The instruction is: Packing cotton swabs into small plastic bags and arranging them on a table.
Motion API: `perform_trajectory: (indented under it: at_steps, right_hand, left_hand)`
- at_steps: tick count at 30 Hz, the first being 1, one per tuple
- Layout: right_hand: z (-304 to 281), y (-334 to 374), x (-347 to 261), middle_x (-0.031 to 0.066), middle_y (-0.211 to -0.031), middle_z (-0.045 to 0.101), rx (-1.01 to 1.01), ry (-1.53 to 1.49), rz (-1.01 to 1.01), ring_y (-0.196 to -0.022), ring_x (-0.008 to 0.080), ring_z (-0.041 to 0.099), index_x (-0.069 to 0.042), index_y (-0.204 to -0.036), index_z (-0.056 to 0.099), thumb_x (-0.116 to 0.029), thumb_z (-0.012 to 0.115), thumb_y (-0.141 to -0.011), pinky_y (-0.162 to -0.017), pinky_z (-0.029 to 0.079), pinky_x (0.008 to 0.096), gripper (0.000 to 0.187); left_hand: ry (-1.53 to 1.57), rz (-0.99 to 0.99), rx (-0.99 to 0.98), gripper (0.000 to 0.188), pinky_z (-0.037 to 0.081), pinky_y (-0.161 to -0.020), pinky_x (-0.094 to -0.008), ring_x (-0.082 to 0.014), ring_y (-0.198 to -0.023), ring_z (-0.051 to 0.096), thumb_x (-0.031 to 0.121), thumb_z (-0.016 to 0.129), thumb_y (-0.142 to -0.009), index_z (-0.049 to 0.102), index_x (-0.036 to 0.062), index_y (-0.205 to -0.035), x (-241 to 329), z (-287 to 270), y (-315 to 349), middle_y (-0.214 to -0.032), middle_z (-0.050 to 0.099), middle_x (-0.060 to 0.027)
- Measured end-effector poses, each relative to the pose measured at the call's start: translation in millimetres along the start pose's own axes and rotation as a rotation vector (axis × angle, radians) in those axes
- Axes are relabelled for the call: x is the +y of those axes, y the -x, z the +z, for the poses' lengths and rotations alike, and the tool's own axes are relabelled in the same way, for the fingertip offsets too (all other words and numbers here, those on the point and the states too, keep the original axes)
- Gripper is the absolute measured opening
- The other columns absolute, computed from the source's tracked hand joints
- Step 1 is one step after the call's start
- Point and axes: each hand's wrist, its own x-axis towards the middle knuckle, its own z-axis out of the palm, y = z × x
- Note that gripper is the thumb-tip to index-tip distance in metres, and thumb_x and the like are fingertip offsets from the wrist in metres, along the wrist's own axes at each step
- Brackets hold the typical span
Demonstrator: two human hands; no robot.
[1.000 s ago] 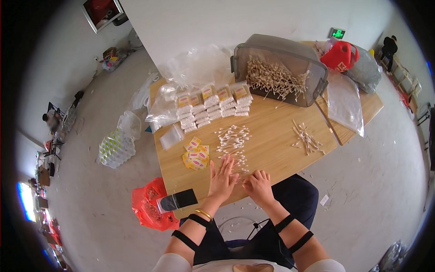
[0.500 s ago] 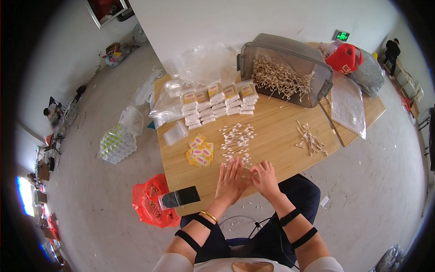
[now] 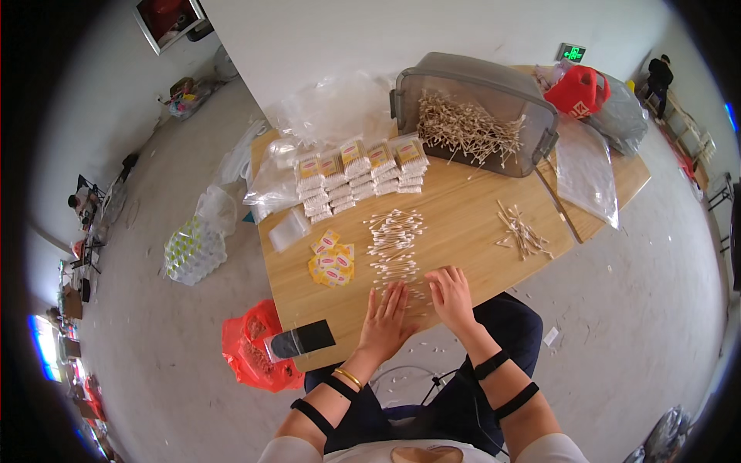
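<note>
A loose column of cotton swabs (image 3: pixel 395 235), white-tipped and mostly lying crosswise, runs down the wooden table toward me. My left hand (image 3: pixel 386 320) lies flat at its near end, fingers stretched out and touching the lowest swabs. Just right of those swabs is my right hand (image 3: pixel 453 299), its fingers extended with the thumb side toward the column; nothing shows in its grip. Left of the column are yellow-and-white printed cards (image 3: pixel 333 261) in a loose pile. Behind them stand stacked clear packs of swabs (image 3: pixel 359 174). A scattered heap of swabs (image 3: pixel 525 231) lies to the right.
A grey plastic bin (image 3: pixel 532 116) tipped on its side holds many swabs. Clear bags (image 3: pixel 289 230) lie left of the column. A black phone-like object (image 3: pixel 312 337) rests at the near left edge, above a red bag (image 3: pixel 258 347). A red jug (image 3: pixel 577 92) stands back right.
My right hand has lifted slightly from the swabs and its fingers have straightened. My left hand has shifted slightly toward me. The whole view has drifted a little.
</note>
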Motion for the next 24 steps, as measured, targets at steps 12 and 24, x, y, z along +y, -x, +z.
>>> perform_trajectory:
  at_steps: [12,24]
  right_hand:
    - [-1.2,11.2,1.8,0.0142,-0.102,0.062,0.032,-0.028,0.040,-0.099,0.0375,0.056,-0.007,-0.105,0.064,-0.004,0.058,-0.091,-0.089,0.046,0.0457,0.016]
    - [-1.5,16.0,-4.2,0.0175,-0.113,0.060,0.090,-0.140,0.105,-0.108,0.0384,0.055,-0.003,-0.114,0.062,-0.002,0.054,-0.095,-0.095,0.046,0.0436,0.020]
  left_hand:
    - [-0.038,-0.021,-0.005,0.098,0.004,-0.125,-0.0554,-0.0280,-0.157,0.008,0.061,0.053,-0.094,0.016,-0.0020,-0.159,-6.7,-0.9,-10.2,-0.168,0.014,-0.0163]
    - [-0.111,-0.008,0.096,0.102,0.007,-0.125,-0.0548,-0.0244,-0.156,0.014,0.066,0.055,-0.091,0.020,-0.0009,-0.159,-15.8,5.6,-38.5,-0.167,0.021,-0.0132]
